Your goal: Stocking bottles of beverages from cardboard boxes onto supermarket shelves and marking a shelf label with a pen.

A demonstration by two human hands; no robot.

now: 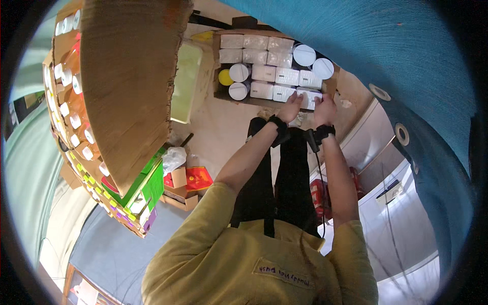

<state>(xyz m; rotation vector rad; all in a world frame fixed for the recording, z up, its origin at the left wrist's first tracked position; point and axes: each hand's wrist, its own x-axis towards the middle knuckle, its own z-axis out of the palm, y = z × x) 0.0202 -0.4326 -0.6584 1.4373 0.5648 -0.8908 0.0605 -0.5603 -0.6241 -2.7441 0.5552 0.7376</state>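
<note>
At the near right corner of an open cardboard carton (216, 57), my left hand (290, 109) and my right hand (326, 110) close on opposite sides of a small white box (309, 96). Several similar white boxes (287, 76) fill the carton in rows, those at the back looking wrapped in clear film (255, 41). White round lids of containers (304, 55) show at the right side, and more round white lids (239, 72) at the left. A yellow round lid (225, 77) sits by the left wall. My fingertips partly cover the held box's near edge.
A large cardboard flap (129, 81) rises at the left, beside shelves of white-capped bottles (76, 84). A pale green tray (186, 84) lies left of the carton. Blue curtain (386, 35) hangs at the right. A red packet (198, 178) and clear plastic bag (174, 158) lie lower left.
</note>
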